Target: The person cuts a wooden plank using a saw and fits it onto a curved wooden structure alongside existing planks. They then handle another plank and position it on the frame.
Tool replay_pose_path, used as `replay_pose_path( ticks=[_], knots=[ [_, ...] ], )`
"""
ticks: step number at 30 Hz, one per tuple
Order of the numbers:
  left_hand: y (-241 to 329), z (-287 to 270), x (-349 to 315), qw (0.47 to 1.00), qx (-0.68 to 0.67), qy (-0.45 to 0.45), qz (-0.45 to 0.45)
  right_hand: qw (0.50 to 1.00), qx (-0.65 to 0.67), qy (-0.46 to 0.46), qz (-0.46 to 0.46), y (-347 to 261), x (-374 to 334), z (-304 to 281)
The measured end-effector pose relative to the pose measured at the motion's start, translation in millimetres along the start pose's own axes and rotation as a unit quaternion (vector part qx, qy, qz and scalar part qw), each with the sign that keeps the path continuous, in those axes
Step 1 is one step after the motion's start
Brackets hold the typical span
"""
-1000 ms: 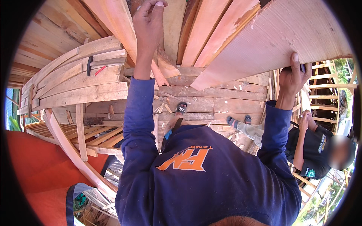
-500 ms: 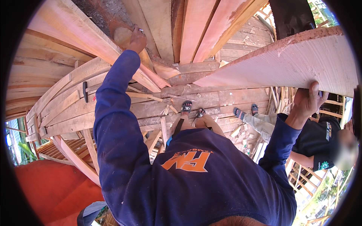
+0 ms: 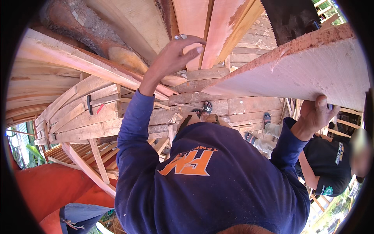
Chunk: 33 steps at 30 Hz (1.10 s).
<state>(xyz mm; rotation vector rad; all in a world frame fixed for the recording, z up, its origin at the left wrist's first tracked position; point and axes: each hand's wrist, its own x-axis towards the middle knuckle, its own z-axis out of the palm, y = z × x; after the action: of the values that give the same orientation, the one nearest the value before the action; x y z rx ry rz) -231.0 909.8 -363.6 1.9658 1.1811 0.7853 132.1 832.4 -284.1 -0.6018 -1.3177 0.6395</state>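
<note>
My left hand (image 3: pixel 175 56), with rings on a finger, hangs in the air above the planks, its fingers curved and apart around nothing. Below it a long pinkish plank (image 3: pixel 83 58) slants down toward the floor, beside a rough log (image 3: pixel 83 29). On the right, a wide pale plank (image 3: pixel 300 74) with a rough reddish edge stands tilted. My right hand (image 3: pixel 317 115) grips its near edge, the thumb on the plank's face and the other fingers mostly hidden behind.
Upright planks (image 3: pixel 191 23) lean at the far side. A black-handled tool (image 3: pixel 89 104) and a thin red stick (image 3: pixel 100 108) lie on curved boards at left. A dark sheet with a toothed edge (image 3: pixel 290 19) is at upper right. Another person (image 3: pixel 327 160) is close on the right.
My left hand has left the far end of the log and swung right and nearer. My right hand keeps its hold on the plank. The red stick has come into sight.
</note>
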Motion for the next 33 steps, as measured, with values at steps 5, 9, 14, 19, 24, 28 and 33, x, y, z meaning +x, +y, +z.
replay_pose_path(
  ticks=[5,9,14,19,24,28,33],
  knots=[
    [44,126,3,0.953,-0.254,0.127,0.104,0.997,-0.040,0.058,-0.016,7,18,7],
    [38,171,26,0.913,-0.279,0.292,0.063,0.996,-0.065,0.059,-0.030,-1,22,9],
    [38,161,47,0.904,-0.158,0.368,0.153,0.997,-0.076,0.031,-0.016,-13,27,-9],
    [35,146,49,0.892,-0.140,0.380,0.201,0.992,-0.107,0.034,-0.051,-25,18,4],
    [36,138,51,0.887,-0.122,0.393,0.211,0.993,-0.100,0.055,-0.034,-32,4,14],
    [29,139,70,0.883,-0.139,0.403,0.198,0.985,-0.135,0.088,0.056,-33,20,46],
    [-16,136,69,0.867,-0.144,0.443,0.177,0.989,-0.100,-0.022,0.107,-13,41,69]
  ],
)
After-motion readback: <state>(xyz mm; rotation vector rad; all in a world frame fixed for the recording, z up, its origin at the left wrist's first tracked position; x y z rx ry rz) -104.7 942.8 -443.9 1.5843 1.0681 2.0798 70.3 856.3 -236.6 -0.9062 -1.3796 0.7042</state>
